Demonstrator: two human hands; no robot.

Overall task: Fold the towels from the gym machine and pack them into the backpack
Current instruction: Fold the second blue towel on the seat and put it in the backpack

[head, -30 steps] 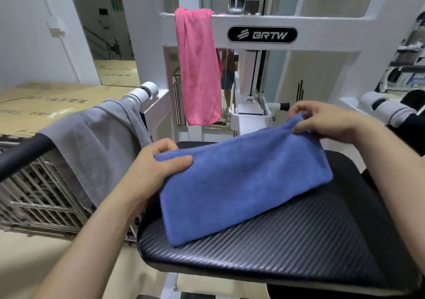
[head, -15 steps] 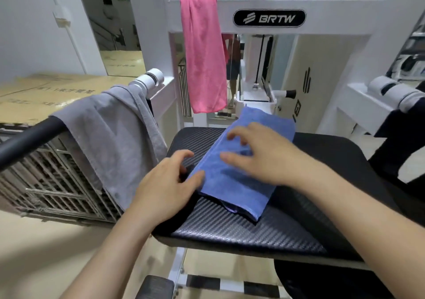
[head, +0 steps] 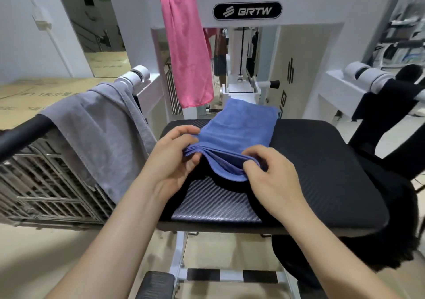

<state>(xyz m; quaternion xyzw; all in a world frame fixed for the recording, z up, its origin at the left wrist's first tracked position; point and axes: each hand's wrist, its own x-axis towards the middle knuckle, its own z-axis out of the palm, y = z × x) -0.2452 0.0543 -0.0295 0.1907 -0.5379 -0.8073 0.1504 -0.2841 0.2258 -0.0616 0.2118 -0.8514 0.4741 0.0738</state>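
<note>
Seat: black carbon-weave padded bench [head: 322, 160] filling frame centre, lying under both hands.
Towel: folded blue microfibre towel [head: 241, 124] lying mid-frame, long axis running up-frame from the grips.
Left hand [head: 172, 158]: pinching near-left corner layers.
Right hand [head: 271, 177]: pinching near-right corner.
Judgement: both sitting equally near; free end lying straight ahead, up-frame.

Both hands pinch the folded blue towel [head: 241, 126] on the black seat pad [head: 322, 160], left hand [head: 171, 158] and right hand [head: 271, 179] at its near corners; a pink towel [head: 186, 50] hangs behind.
</note>
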